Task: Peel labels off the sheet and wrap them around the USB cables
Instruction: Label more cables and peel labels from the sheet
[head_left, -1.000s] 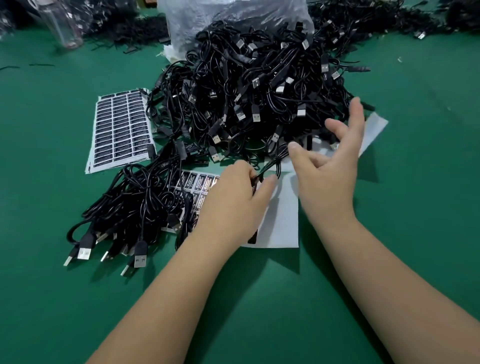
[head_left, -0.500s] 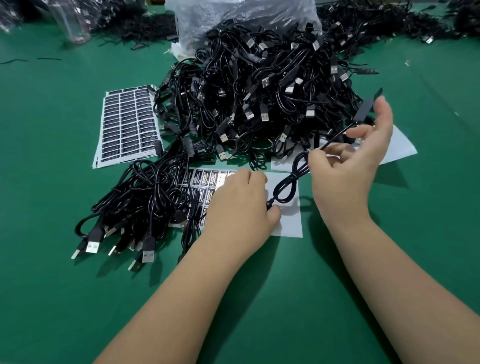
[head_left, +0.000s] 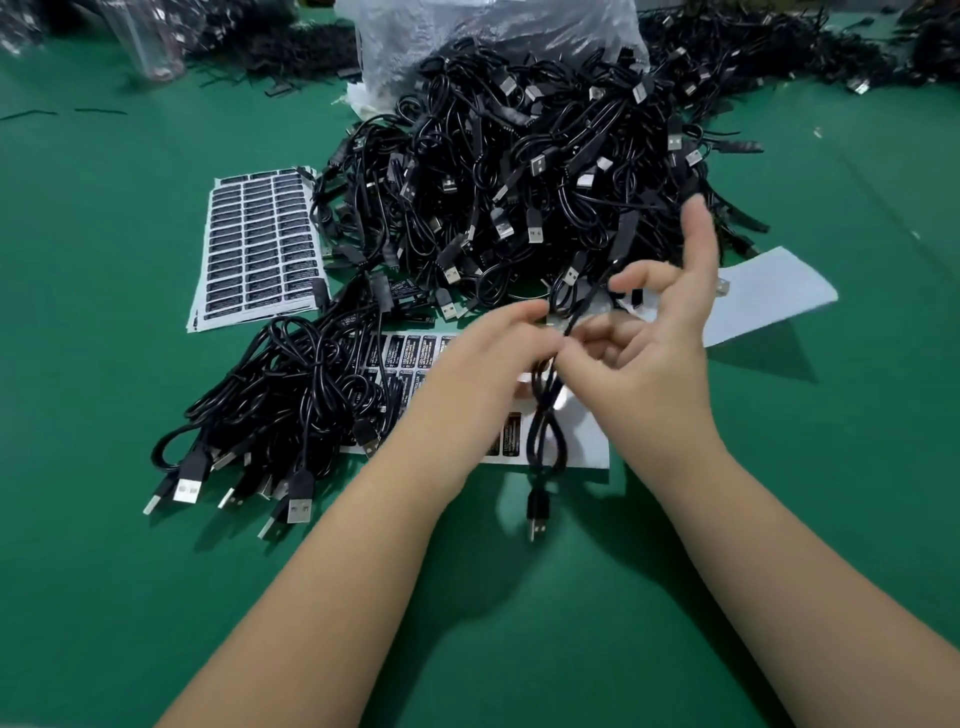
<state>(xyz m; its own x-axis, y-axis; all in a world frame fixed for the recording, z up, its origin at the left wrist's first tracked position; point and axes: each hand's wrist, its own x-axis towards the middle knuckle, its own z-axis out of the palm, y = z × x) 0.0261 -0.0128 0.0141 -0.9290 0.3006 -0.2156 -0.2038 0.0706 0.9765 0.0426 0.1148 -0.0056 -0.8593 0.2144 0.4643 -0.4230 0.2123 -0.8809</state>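
Fingers of both hands pinching one thin black USB cable (head_left: 543, 441) above the part-peeled label sheet (head_left: 587, 441).

Left hand (head_left: 483, 374) and right hand (head_left: 649, 358) meeting at the cord; right index raised straight. Glossy loop dangling, rectangular metal plug at 6 o'clock. Tangled cable heap (head_left: 519, 182) at 12, full matte label sheet (head_left: 260, 249) at 10, bundled cables (head_left: 280, 405) at 9, green felt table (head_left: 104, 597).

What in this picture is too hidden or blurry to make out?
Head view only:
- Whether a label is between the fingertips: left hand and right hand meet on the cable, motion-blurred.
- Print on the label sheet: too small.
- Part of the near sheet: covered by the left hand.
- Bag: cut off by top edge.
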